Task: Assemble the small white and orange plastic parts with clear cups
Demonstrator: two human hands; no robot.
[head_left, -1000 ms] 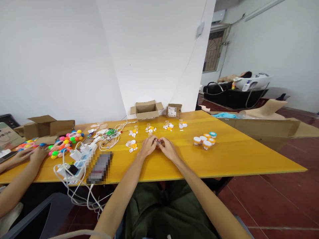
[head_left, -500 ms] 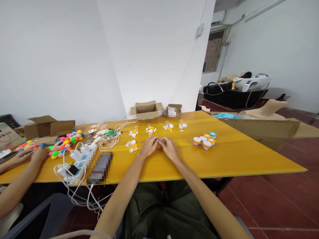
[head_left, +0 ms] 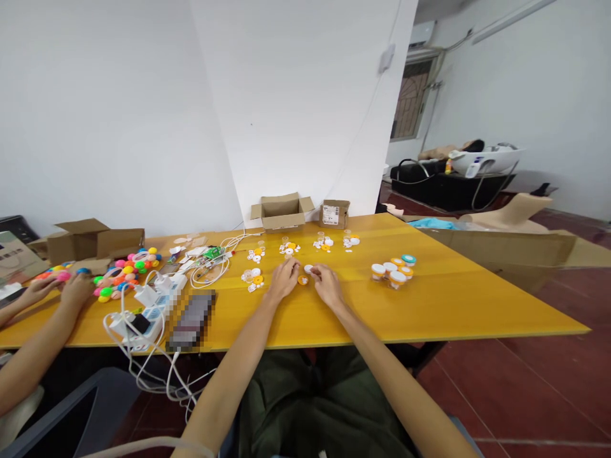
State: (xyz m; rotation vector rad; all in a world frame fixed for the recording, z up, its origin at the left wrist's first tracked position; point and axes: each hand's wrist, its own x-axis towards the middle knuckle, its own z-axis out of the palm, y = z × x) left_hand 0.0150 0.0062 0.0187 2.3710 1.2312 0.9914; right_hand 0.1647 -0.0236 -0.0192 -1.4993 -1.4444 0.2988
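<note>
Left hand (head_left: 285, 280): beside the orange round part (head_left: 303, 280); its grip I cannot tell.
Right hand (head_left: 327, 285): I see its grip pinching the white disc (head_left: 308, 269).
Lidded jars (head_left: 397, 278): grouped on the counter (head_left: 477, 305).

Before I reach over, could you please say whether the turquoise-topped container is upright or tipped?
Upright: the turquoise-topped container has its round top facing upward.

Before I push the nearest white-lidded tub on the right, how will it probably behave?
The nearest white-lidded tub is probably light and fairly stiff, judging by its small, clear, plastic-looking body. Its round shape suggests it might roll if tipped. Pushed away, it could nudge the tubs standing close behind.
</note>
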